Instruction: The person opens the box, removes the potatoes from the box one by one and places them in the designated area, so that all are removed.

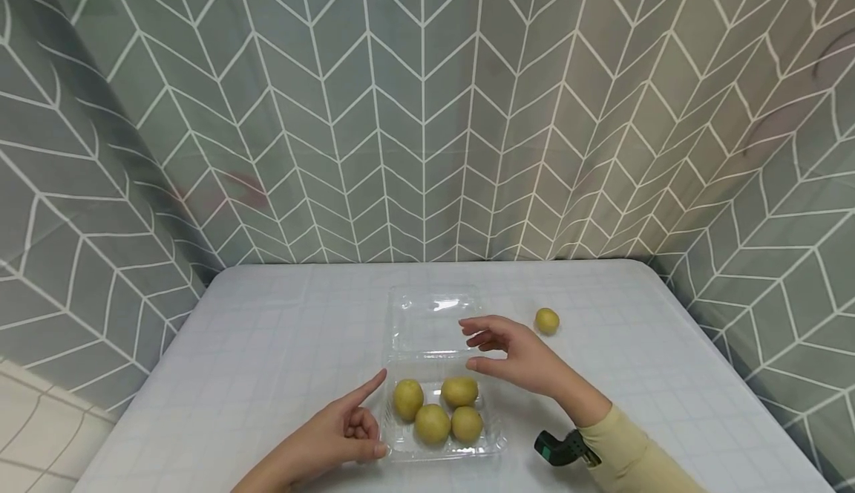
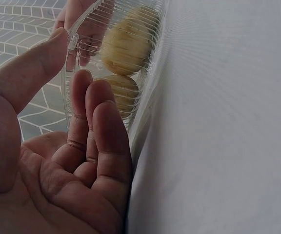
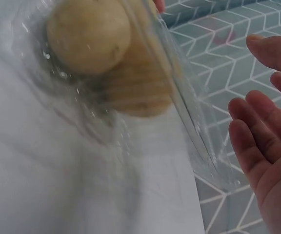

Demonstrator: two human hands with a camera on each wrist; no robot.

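A hinged clear plastic box (image 1: 496,433) lies with its lid (image 1: 427,322) folded back, away from me. Several round yellow fruits or potatoes (image 1: 432,425) sit in its base; their exact kind is unclear. My left hand (image 1: 341,430) is at the box's left side, index finger extended along it. In the left wrist view, the thumb touches the rim and the other fingers lie loosely bent beside the ribbed wall. My right hand (image 1: 510,352) hovers by the box's far right, fingers parted and nothing held. The right wrist view shows it apart from the box.
One more yellow round piece (image 1: 547,321) lies on the white-covered table (image 1: 287,330), beyond my right hand. A dark device (image 1: 561,448) is strapped at my right wrist. Patterned grey curtains (image 1: 421,107) hang behind the table and along both sides.
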